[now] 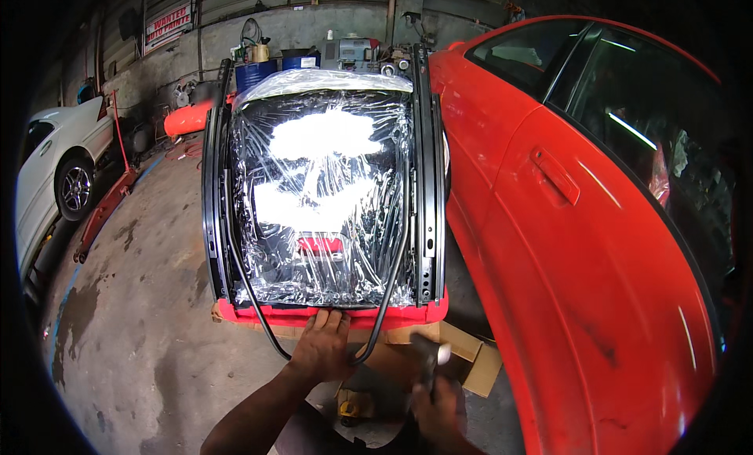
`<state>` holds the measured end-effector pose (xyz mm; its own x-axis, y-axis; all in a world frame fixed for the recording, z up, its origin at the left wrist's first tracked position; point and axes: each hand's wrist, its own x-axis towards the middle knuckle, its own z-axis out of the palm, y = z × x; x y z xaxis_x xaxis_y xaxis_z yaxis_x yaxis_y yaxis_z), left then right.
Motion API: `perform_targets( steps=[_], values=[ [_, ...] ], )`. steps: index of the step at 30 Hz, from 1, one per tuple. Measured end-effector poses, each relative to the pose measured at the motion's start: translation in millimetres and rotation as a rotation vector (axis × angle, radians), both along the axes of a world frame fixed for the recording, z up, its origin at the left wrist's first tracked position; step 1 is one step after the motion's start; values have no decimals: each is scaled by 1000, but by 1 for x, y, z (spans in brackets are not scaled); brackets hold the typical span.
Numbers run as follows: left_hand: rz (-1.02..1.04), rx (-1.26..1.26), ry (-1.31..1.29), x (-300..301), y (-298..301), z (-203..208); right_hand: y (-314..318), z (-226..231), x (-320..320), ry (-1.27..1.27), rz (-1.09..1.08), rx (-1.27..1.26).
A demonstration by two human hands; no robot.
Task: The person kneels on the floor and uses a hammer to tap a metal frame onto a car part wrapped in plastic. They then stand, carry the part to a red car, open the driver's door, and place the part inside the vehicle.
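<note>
Right in front of me lies a car seat base (329, 251), underside up, under shiny clear plastic film. Black metal slide rails (428, 196) run along both its sides. A bent black U-shaped bar (263, 323) reaches from the rails toward me. Along the near edge shows red upholstery (408, 314). My left hand (323, 347) has its fingers curled against that red edge, inside the curve of the bar. Lower right, my right hand (439, 412) is closed around a dark hammer-like tool (427, 361). Motion blurs this hand and tool, so the tool's exact kind is unclear.
A red car (565, 220) stands close on the right. Flattened cardboard (480, 369) lies under and beside the seat. Below my hands sits a yellow object (349, 408) on the floor. At left are a white car (55, 157), a red floor jack (110, 204) and a red cylinder (187, 119).
</note>
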<state>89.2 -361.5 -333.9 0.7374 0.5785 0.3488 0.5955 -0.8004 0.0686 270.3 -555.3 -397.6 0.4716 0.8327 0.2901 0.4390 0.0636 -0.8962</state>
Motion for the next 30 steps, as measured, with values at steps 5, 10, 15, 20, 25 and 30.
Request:
perform_targets(
  steps=[5,10,15,20,25,30],
  values=[
    [-6,12,13,-2,-1,1,-82,-65,-16,642,112,-334],
    [8,-60,28,-2,-3,4,-114,-114,-5,593,130,-484],
    [31,-82,70,-2,-4,6,-93,-38,37,417,14,-76],
    [32,-79,20,-1,-6,8,51,149,111,148,213,559],
    [53,-119,-1,0,-8,11,166,340,122,-28,261,602],
    [61,-107,18,0,-9,13,247,429,110,-32,164,378]
  ],
)
